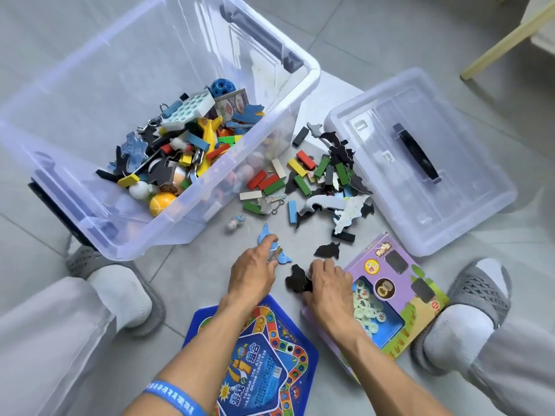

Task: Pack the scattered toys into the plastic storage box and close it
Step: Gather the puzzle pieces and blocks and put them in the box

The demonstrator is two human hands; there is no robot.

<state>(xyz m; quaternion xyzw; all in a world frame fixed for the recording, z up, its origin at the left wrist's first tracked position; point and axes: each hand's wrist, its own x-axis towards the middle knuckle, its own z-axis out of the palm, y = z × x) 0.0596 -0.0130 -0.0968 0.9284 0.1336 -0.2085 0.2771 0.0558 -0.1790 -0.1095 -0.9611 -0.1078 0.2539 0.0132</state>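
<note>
A clear plastic storage box (210, 187) stands open on the floor, its bottom covered with mixed toys. Its clear lid (468, 205) with a dark handle lies to the right. Between them sits a scattered pile of coloured wooden blocks (273, 181) and foam puzzle pieces (339, 202). My left hand (252, 273) is closed on blue foam puzzle pieces (283, 258) on the floor. My right hand (329, 288) grips black foam puzzle pieces (295, 277) beside it. Another black piece (328, 250) lies just beyond.
A blue board game tray (270, 370) lies under my forearms. A purple game box (399, 295) lies by my right hand. My feet in grey slippers (120, 289) (468, 298) flank the area. A small figure (234, 224) lies near the box. A wooden furniture leg (510, 40) stands far right.
</note>
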